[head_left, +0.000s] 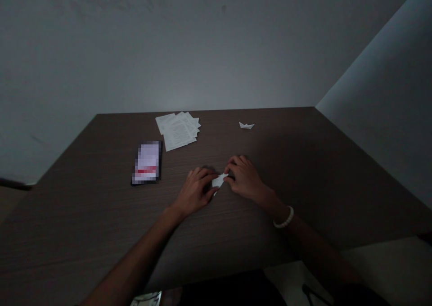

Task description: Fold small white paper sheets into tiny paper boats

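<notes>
Right of the phone (146,162) on the table (202,238), pinching small folded paper (219,181) with left hand (195,186) and right hand (245,177). Probably light, thin, easy to crush; best held softly by the edges.

Dark brown, wood-grained tabletop (84,216), overlapping printed sheets (178,132) lying near its far edge, a dark-edged phone (147,162) just beside them, a white paper boat (246,126) off to the right
</notes>
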A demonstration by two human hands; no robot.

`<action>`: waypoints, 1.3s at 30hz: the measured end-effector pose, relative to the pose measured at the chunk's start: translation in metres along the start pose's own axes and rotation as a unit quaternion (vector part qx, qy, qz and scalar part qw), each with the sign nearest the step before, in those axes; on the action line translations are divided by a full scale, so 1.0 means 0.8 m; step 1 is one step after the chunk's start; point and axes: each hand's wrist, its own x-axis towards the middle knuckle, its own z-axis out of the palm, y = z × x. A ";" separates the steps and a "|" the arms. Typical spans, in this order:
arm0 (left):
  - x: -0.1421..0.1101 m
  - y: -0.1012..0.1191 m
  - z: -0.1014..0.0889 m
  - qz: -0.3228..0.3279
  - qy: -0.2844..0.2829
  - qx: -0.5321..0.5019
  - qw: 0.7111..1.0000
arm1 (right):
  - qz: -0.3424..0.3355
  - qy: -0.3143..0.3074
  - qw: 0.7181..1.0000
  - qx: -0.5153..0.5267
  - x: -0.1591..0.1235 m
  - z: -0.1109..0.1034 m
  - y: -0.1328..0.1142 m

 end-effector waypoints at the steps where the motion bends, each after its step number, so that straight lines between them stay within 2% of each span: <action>1: 0.000 0.000 0.000 0.000 -0.002 -0.001 1.000 | 0.000 -0.002 1.000 0.000 0.000 0.001 0.000; 13: 0.001 -0.002 0.000 0.016 0.005 -0.024 1.000 | 0.002 0.011 0.999 0.032 -0.003 0.003 0.003; 19: -0.002 -0.003 0.000 0.022 -0.002 -0.033 0.999 | 0.032 0.030 0.997 0.056 -0.004 0.004 0.007; 27: -0.004 -0.005 0.000 0.051 0.003 -0.045 0.998 | 0.013 0.033 0.993 0.112 -0.001 0.006 0.009; 31: -0.006 -0.005 0.001 0.072 0.012 -0.067 0.995 | 0.014 0.049 0.983 0.179 0.000 0.005 0.011; 36: -0.009 -0.006 0.003 0.082 0.011 -0.074 0.994 | 0.040 0.019 0.946 0.322 0.001 0.005 0.011; 39: -0.009 -0.004 0.001 0.085 0.014 -0.053 0.995 | 0.041 0.013 0.936 0.348 0.001 0.008 0.012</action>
